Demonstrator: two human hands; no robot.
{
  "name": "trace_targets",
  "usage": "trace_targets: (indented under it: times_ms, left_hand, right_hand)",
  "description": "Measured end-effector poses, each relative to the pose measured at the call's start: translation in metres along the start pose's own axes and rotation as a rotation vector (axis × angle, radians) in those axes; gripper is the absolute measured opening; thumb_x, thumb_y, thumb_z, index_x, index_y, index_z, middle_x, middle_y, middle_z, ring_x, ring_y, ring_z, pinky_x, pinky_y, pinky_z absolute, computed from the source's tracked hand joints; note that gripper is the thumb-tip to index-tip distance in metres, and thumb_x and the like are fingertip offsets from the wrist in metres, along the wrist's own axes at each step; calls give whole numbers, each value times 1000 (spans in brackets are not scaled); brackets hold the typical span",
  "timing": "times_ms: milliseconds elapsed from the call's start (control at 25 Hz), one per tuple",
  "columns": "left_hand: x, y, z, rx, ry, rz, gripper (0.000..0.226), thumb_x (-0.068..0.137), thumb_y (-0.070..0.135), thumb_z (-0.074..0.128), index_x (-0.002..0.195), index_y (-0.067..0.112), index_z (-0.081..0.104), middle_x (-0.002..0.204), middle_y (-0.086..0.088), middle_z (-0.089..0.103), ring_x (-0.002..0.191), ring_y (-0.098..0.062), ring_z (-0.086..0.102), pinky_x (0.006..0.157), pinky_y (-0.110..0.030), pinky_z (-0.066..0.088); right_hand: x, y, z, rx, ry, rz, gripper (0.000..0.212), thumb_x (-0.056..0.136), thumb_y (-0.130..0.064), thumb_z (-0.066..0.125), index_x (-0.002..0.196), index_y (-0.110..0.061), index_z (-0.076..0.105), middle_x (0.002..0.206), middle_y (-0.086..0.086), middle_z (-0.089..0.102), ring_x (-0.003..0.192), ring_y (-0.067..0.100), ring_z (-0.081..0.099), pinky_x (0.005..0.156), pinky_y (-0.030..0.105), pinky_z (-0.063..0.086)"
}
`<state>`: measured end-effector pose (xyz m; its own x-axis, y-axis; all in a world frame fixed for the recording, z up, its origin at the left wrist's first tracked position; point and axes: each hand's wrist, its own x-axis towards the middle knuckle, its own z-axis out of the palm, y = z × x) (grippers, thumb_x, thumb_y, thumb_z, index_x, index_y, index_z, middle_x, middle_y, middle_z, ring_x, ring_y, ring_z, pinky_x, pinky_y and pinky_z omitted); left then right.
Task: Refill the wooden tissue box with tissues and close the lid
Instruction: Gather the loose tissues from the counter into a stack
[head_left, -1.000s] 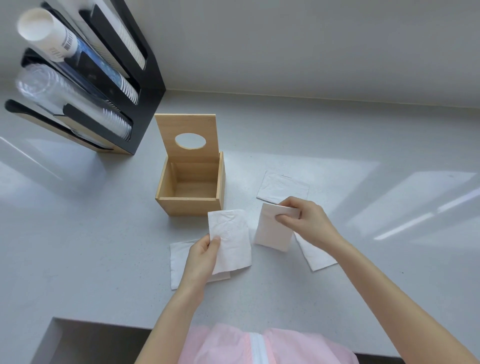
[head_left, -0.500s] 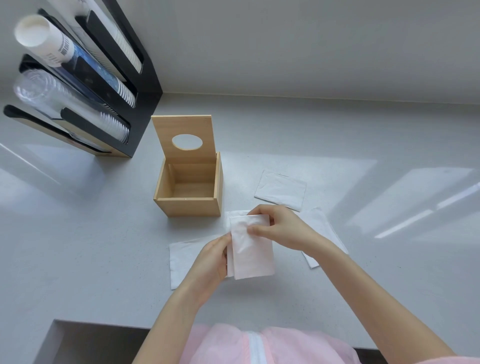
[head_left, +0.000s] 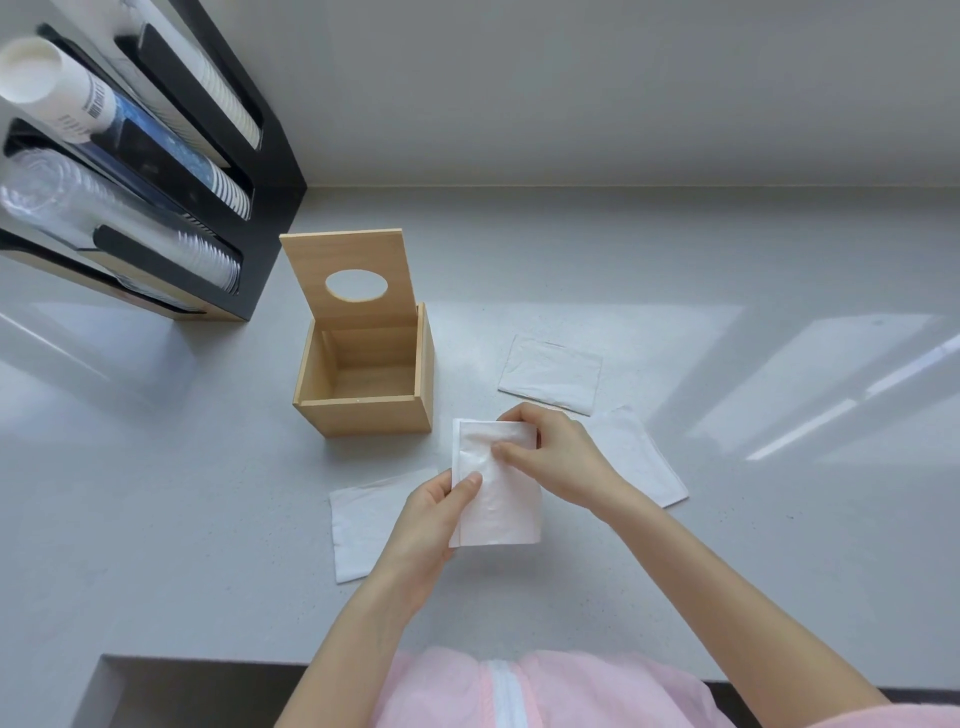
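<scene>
Both your hands, left (head_left: 426, 512) and right (head_left: 558, 457), grip stacked tissues (head_left: 501, 499) near the open box (head_left: 363, 384); your left hand hides part of a tissue (head_left: 361, 525) on the table (head_left: 156, 519).

barcode on cup sleeve (head_left: 78, 98), print unreadable

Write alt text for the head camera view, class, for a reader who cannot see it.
Both hands, left hand and right hand, hold a small stack of tissues above a grey counter, beside an empty wooden tissue box whose lid stands open. Three loose tissues lie on the counter, and a black cup dispenser stands at the far left.
</scene>
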<state>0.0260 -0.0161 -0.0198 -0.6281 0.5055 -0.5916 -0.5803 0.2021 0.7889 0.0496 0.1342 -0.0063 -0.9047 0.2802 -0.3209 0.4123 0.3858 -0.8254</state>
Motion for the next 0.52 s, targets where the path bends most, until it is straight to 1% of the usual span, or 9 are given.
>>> trace_targets:
  times_ms: [80, 120, 160, 200, 280, 320, 360, 440, 520]
  left_hand:
    - [-1, 0, 0, -20, 52, -9, 20, 95, 22, 45, 97, 17, 64, 82, 2, 69, 64, -5, 66, 48, -15, 46]
    - [0, -1, -1, -31, 78, -16, 19, 95, 22, 45, 95, 19, 64, 81, 4, 69, 63, -5, 65, 49, -16, 45]
    - [0, -1, -2, -42, 98, -20, 19, 95, 22, 45, 93, 20, 64, 79, 5, 70, 64, -6, 65, 50, -18, 44]
    - [1, -1, -3, -54, 109, -20, 19, 95, 21, 45, 93, 20, 64, 78, 6, 70, 64, -6, 65, 51, -18, 44]
    - [3, -1, -4, -77, 112, -18, 19, 95, 20, 45, 94, 19, 64, 78, 6, 71, 66, -7, 66, 53, -20, 45]
    - [3, -1, -3, -81, 109, -21, 19, 95, 20, 44, 95, 18, 64, 79, 5, 71, 67, -8, 66, 54, -21, 45]
    - [3, -2, -2, -80, 107, -23, 20, 95, 19, 44, 94, 18, 63, 80, 5, 70, 67, -8, 66, 53, -20, 46]
    - [3, -2, 0, -82, 107, -19, 21, 96, 17, 43, 91, 17, 64, 78, 6, 71, 65, -6, 67, 55, -20, 49]
    - [2, -2, 0, -99, 117, -12, 23, 96, 14, 42, 89, 17, 64, 78, 6, 72, 67, -6, 68, 61, -24, 50]
  right_hand:
    - [0, 6, -9, 56, 131, -14, 11, 86, -17, 57, 94, -22, 62, 91, -3, 63, 76, 8, 58, 64, 9, 42]
    - [1, 11, -19, 69, 225, -2, 10, 87, -17, 57, 93, -23, 63, 89, -3, 64, 73, 9, 58, 62, 7, 40]
    - [1, 20, -30, 38, 308, 23, 11, 87, -17, 57, 95, -21, 63, 90, -1, 64, 75, 11, 57, 63, 7, 40]
    - [2, 30, -42, -38, 363, 70, 14, 87, -19, 57, 100, -19, 63, 95, 1, 64, 79, 14, 57, 67, 11, 42]
    - [1, 53, -58, -286, 359, 231, 30, 87, -25, 57, 115, -14, 56, 114, 7, 58, 100, 21, 54, 83, 27, 44]
    - [-1, 63, -63, -408, 319, 325, 37, 87, -28, 58, 120, -12, 51, 122, 10, 52, 112, 25, 49, 90, 34, 42]
    - [-2, 71, -64, -497, 283, 400, 43, 86, -30, 58, 123, -9, 47, 126, 13, 46, 119, 29, 43, 94, 38, 39]
    - [-2, 77, -65, -579, 258, 467, 47, 85, -31, 59, 121, -4, 45, 127, 16, 43, 121, 33, 39, 96, 40, 37]
    - [1, 76, -65, -597, 246, 464, 40, 86, -28, 56, 117, -4, 48, 126, 16, 44, 120, 33, 39, 96, 39, 36]
